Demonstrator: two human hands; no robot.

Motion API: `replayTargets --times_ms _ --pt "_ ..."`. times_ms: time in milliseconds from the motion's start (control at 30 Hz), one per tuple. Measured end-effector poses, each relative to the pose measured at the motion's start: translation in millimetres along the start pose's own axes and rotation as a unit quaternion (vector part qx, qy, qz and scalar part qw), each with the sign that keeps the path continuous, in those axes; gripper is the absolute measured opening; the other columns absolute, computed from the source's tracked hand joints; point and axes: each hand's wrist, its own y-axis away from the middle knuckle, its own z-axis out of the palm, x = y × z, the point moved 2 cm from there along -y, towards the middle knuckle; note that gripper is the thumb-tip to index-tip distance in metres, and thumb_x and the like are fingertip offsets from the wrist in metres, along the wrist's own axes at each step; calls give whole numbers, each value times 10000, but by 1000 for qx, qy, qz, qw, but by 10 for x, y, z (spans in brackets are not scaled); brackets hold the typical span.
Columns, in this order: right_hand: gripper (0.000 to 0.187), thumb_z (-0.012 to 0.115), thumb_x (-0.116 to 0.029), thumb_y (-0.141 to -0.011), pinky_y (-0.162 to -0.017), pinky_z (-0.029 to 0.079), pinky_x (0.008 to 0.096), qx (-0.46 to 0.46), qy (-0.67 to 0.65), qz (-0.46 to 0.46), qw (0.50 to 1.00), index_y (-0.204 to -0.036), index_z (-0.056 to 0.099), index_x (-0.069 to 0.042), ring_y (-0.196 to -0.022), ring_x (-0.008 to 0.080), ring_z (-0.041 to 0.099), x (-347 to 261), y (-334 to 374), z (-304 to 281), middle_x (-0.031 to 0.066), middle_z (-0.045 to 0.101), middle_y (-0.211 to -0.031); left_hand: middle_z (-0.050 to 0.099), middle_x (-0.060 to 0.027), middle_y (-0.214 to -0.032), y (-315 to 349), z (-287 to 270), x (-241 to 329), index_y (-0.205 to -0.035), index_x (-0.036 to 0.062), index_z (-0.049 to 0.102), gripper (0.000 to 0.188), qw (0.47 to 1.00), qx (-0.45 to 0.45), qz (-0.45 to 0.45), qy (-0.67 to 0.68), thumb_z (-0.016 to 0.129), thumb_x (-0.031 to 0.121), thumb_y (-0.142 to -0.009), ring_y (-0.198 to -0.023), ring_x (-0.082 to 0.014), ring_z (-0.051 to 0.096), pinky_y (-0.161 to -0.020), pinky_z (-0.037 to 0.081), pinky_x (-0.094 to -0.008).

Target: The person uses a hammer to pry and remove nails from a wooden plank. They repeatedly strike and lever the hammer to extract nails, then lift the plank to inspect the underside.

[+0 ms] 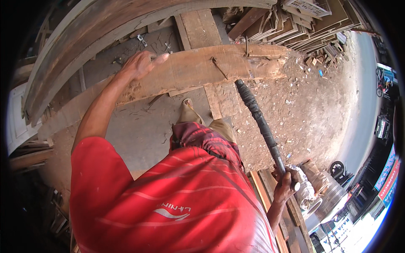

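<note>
My right hand (285, 182) is wrapped round the bare metal end of a long metal bar (258, 114), most of it bound in black strips. It slants up and to the left, its bound end showing beside the near edge of a thick wooden plank (190, 65). A rusty spike (219, 68) stands out of the plank, and a second spike (247, 45) shows farther right near its splintered end. Over the plank's far edge, my left hand (143, 65) holds nothing, with one digit stretched out and the others partly bent.
A big curved timber (84, 46) arches across the upper left. Crossing boards (221, 99) lie under the plank. Stacked boards (291, 25) stand at the upper right, and a road (365, 84) runs beyond the littered dirt. Sacks (306, 185) and lumber (270, 198) are at the lower right.
</note>
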Motion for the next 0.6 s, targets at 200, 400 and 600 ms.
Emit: replayTargets --times_ms 200,400,600 --pt "467 625 -420 -1032 -623 449 293 -8 -8 -8 1000 -990 670 43 -658 120 540 53 83 190 99 674 -789 613 -182 -677 -191 221 -240 -823 -124 700 1122 989 132 64 11 435 966 -804 -687 -302 604 -710 506 -539" --pt "411 617 -376 -1038 -629 491 305 -6 35 -20 999 -1037 639 34 -711 171 635 63 67 314 142 702 -831 458 -56 -553 -185 230 -206 -589 -12 540 1041 997 65 37 24 410 1004 -774 -583 -221 508 -590 454 -503" --pt "460 622 -421 -1040 -679 496 300 12 62 -6 998 -1053 704 32 -743 145 627 284 60 419 91 711 -834 444 -59 -559 -203 276 -249 -580 9 526 1036 989 134 61 19 392 1020 -760 -584 -224 499 -579 441 -500"
